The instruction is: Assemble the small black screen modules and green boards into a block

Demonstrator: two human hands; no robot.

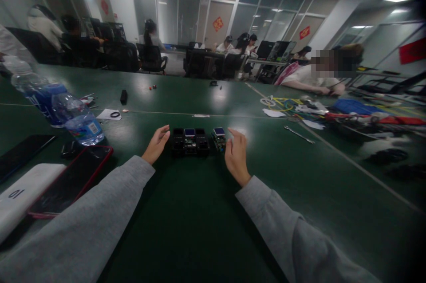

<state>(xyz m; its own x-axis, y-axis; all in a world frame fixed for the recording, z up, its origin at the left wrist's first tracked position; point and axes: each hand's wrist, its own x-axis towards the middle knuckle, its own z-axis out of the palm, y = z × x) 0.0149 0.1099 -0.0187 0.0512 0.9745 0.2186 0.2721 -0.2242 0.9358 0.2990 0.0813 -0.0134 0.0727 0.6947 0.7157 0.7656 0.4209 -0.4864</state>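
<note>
On the green table, a black device with a small screen in its middle (190, 143) lies between my hands. Just right of it is a small circuit board with a screen (219, 139). My left hand (157, 144) is left of the black device, fingers extended and apart from it, with nothing held. Beside the circuit board, my right hand (237, 152) has its fingers loosely curved and apart, also holding nothing visible; whether its fingertips touch the board I cannot tell.
At left are water bottles (78, 119), a phone with a red edge (75, 178) and a white power bank (28, 194). A wrench (298, 135) lies to the right, near a pile of cables and tools (353, 112). A person (309, 76) leans on the table's far right side.
</note>
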